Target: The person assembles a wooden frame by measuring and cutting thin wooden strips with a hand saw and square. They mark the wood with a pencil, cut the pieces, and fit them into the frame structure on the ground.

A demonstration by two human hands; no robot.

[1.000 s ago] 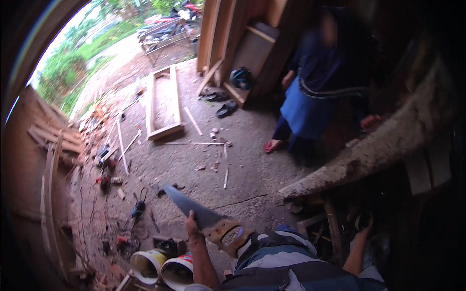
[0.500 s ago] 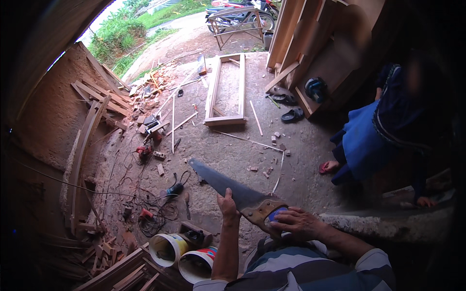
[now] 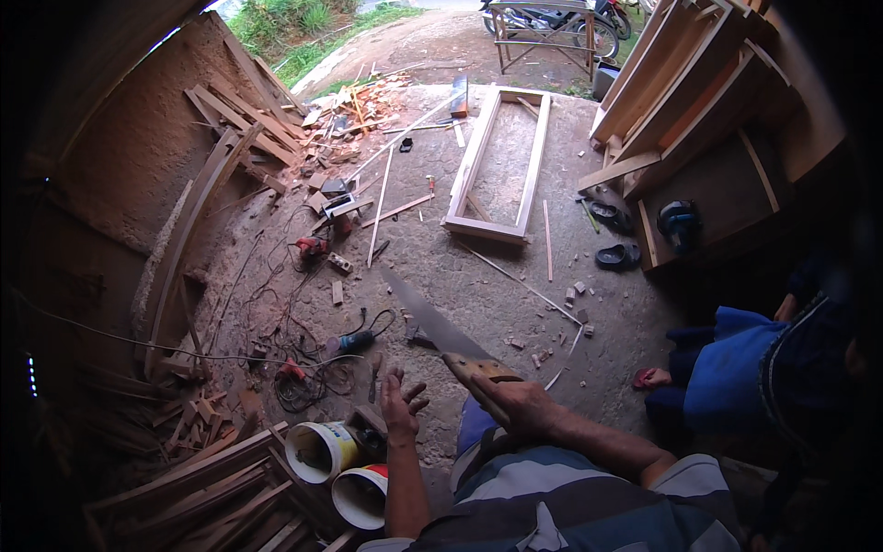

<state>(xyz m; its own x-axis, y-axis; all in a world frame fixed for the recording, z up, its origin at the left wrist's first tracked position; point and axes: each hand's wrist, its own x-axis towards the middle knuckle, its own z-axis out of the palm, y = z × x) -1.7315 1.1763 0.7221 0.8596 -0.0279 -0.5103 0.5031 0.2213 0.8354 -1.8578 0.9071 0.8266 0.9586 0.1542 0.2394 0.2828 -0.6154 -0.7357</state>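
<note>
A handsaw (image 3: pixel 440 320) with a worn wooden handle is held in front of my body, its dark blade slanting up and to the left. My right hand (image 3: pixel 522 405) is wrapped round the handle. Left of the saw, my left hand (image 3: pixel 402 405) is raised with its fingers apart, touching nothing. On the concrete floor ahead lies a pale wooden frame (image 3: pixel 526 216), with thin wood strips and small offcuts around it.
Two buckets (image 3: pixel 320 449) stand by my left forearm. Corded power tools, including a teal one (image 3: pixel 354 340), lie among tangled cables to the left. A person in a blue garment (image 3: pixel 736 363) is at the right, near dark sandals (image 3: pixel 618 258) and a circular saw (image 3: pixel 679 224).
My left hand has come off the blade and opened. My right hand has closed round the handle, where a blue patch showed before. The whole view has swung, shifting the surroundings rightward.
</note>
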